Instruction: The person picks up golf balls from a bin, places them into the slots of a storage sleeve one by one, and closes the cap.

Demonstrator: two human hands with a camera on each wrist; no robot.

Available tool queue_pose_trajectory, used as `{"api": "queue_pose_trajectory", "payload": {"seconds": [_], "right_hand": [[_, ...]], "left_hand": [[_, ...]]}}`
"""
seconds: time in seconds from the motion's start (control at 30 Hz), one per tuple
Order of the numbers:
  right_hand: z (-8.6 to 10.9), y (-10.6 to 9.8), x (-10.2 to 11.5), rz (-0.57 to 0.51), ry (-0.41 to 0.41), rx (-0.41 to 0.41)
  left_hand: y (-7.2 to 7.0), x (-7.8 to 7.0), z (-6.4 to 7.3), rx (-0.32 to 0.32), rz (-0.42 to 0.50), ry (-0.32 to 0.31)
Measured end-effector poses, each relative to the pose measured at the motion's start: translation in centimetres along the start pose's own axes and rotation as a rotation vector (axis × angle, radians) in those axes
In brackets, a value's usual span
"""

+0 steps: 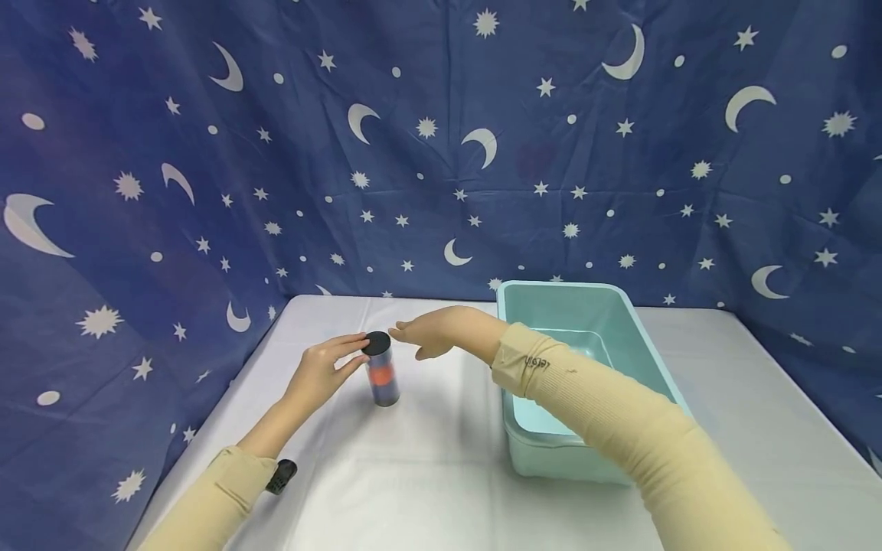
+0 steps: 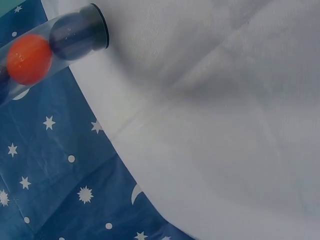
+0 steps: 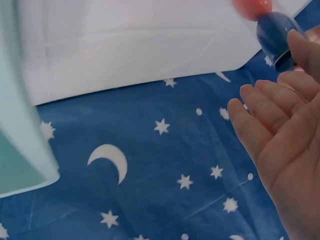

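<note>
A clear tube of balls with a black lid stands roughly upright left of the table's middle. An orange ball sits between dark blue balls inside it. My left hand pinches the tube near its lid, fingers at the top edge and thumb against the side; the left wrist view shows the tube but not this hand. On the other side, my right hand reaches in with fingers extended, fingertips close by the lid. In the right wrist view its palm faces up beside the tube's dark end.
A light teal plastic bin stands on the right of the white-covered table, under my right forearm. A small black object shows beside my left sleeve. Blue cloth with moons and stars hangs behind and at the sides.
</note>
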State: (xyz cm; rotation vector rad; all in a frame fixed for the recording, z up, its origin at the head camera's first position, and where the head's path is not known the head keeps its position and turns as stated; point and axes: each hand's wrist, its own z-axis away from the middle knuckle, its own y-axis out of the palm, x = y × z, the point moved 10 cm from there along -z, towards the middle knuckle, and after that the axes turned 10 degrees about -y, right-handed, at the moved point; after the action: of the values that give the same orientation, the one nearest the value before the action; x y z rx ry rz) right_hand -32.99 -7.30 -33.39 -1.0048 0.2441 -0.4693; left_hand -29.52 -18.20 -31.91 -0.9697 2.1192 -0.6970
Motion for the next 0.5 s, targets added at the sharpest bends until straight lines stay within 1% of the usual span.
{"api": "queue_pose_trajectory", "payload": {"seconds": [0.13,0.27,0.43,0.5], "right_hand": [[0.9,0.1,-0.9,-0.006,-0.001,0.001],[2.1,0.3,-1.5,-0.040,-0.002,-0.012],[4.7,0.1,-2.1,-0.097,-0.006,-0.050],[5.9,-0.2,-2.3,-0.115,-0.012,-0.079]], "left_hand": [[-0.1,0.3,0.0,0.006,-0.020,0.014],[-0.4,0.4,0.5,0.009,-0.047,0.038],[-1.0,0.3,1.2,0.021,-0.074,0.077],[-1.4,0.3,1.3,0.020,-0.084,0.083]]}}
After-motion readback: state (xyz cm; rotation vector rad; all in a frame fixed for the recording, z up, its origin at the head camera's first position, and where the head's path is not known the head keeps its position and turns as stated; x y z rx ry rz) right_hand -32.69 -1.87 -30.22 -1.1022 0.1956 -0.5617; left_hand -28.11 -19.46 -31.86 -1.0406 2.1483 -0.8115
